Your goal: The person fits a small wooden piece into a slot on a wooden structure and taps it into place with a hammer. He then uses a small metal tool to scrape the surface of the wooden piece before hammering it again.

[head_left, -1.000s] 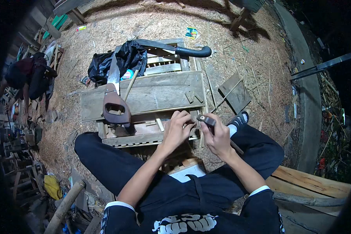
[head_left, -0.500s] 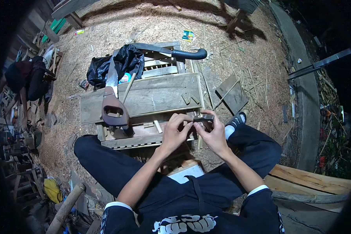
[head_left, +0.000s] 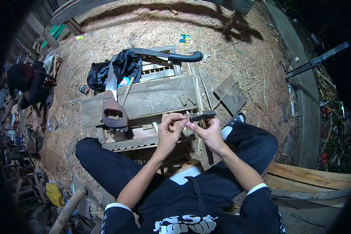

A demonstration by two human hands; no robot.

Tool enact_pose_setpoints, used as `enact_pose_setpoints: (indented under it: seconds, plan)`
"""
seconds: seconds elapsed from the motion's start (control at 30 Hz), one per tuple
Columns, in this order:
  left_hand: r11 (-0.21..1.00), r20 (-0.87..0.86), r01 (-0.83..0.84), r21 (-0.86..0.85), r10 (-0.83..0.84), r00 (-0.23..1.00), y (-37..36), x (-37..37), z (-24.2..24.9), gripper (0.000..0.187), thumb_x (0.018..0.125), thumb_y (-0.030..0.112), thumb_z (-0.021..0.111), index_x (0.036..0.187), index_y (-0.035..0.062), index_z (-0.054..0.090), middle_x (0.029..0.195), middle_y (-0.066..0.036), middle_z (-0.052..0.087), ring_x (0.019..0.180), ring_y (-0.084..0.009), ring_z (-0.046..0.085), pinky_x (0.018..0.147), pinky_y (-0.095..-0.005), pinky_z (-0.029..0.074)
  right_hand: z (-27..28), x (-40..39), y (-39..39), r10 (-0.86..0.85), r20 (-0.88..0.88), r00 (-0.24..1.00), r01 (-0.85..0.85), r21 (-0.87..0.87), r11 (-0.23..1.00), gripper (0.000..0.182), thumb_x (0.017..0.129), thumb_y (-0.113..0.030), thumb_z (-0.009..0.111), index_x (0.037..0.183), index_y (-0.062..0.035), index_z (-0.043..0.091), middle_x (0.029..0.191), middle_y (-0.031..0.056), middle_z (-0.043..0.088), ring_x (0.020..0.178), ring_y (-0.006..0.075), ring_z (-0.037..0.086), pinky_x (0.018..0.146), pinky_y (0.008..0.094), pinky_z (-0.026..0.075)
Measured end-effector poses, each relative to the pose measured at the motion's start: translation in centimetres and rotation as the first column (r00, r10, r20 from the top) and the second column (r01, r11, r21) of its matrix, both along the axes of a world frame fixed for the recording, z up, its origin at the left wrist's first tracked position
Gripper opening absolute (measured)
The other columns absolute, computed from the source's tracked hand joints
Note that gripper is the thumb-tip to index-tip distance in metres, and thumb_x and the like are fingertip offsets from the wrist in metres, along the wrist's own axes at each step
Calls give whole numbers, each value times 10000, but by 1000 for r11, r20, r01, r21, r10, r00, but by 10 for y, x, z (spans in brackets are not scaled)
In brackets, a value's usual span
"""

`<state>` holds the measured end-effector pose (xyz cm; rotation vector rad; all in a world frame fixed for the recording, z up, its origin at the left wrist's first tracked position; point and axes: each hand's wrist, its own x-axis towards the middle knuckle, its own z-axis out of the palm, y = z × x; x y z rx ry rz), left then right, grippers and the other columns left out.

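My right hand (head_left: pixel 210 134) is closed around a hammer (head_left: pixel 202 115); its dark head sticks out above the fingers and its handle hangs down below the palm. Close beside the hammer face, my left hand (head_left: pixel 169 132) pinches something small and pale, too hidden by the fingertips to name. The fingertips of both hands almost meet. Under and beyond them stands a low slatted wooden bench (head_left: pixel 144 95), with short wood pieces (head_left: pixel 186 100) lying on its right end. A handsaw (head_left: pixel 115 113) with a brown handle rests across the bench's left part.
A black plastic bag (head_left: pixel 124 66) and a second saw with a dark curved handle (head_left: pixel 185 57) lie at the bench's far side. A loose board (head_left: pixel 230 95) is on the shavings to the right. Another person (head_left: pixel 31 84) crouches at far left. Planks (head_left: pixel 308 177) lie at lower right.
The hammer has turned in my right hand, so its head reaches further left and its handle now shows below. My left hand has drawn slightly left. The view has shifted a little.
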<state>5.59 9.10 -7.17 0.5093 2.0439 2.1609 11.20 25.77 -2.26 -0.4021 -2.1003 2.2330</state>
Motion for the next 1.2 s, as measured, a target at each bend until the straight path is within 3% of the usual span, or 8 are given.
enact_pose_setpoints:
  seconds: [0.27,0.47,0.53,0.63,0.73,0.83,1.03,1.2]
  plan:
    - [1000,-15,2,0,-2,1000,-14,-4,36,240,955,159,784,1163,40,779,1115,-81,754,998,-195,614,875,-352,480,8,-9,-15,-82,-91,992,77,-51,996,164,920,-37,801,1077,3,772,1013,52,788,875,93,711,814,279,577]
    - [988,-103,-37,-147,22,994,-20,-9,38,265,969,157,763,1185,4,771,1028,-105,759,923,-182,636,810,-323,497,11,-13,-23,-84,-98,992,84,-1,996,137,919,-59,809,1036,-16,753,966,32,778,873,85,706,804,267,564]
    - [984,6,20,-175,-19,1000,-22,-8,39,258,975,140,754,1184,-10,764,991,-111,756,899,-172,634,782,-318,496,6,-14,-24,-77,-53,996,82,92,992,134,903,-58,810,1018,-29,748,906,-5,748,800,54,651,722,249,526]
    - [990,27,26,-138,-22,999,-23,-10,35,242,990,134,739,1185,-6,764,946,-100,749,895,-154,637,795,-303,502,4,-15,-28,-74,-96,993,93,215,972,138,887,-55,813,1005,-37,742,847,-41,700,723,26,561,644,232,455]
    - [997,128,12,-76,-2,992,-24,-12,35,247,1000,146,734,1188,-12,762,928,-61,744,880,-112,634,796,-276,509,8,-19,-31,-44,-114,992,74,277,958,158,874,-49,808,1015,-33,739,827,-55,680,690,18,510,614,226,415]
    - [999,272,40,-18,-34,962,-25,-15,36,272,1002,161,741,1200,-25,754,950,-27,741,863,-76,625,779,-249,510,4,-20,-32,-72,-31,997,78,270,960,194,858,-82,814,1025,-4,755,827,-27,708,699,38,539,614,260,451]
    - [996,240,25,-86,-3,971,-28,-18,27,303,1006,178,739,1219,-37,741,974,-28,742,853,-59,615,747,-244,503,4,-24,-39,-61,-114,992,94,305,948,227,877,-104,786,1076,-1,750,814,14,717,698,63,565,627,281,483]
    - [999,209,-24,-41,32,977,-25,-16,25,277,1011,167,729,1193,-42,743,952,-22,732,821,-59,598,730,-248,494,10,-25,-39,-8,-34,999,20,361,932,218,885,-92,770,1087,-12,748,820,41,728,711,81,598,642,294,500]
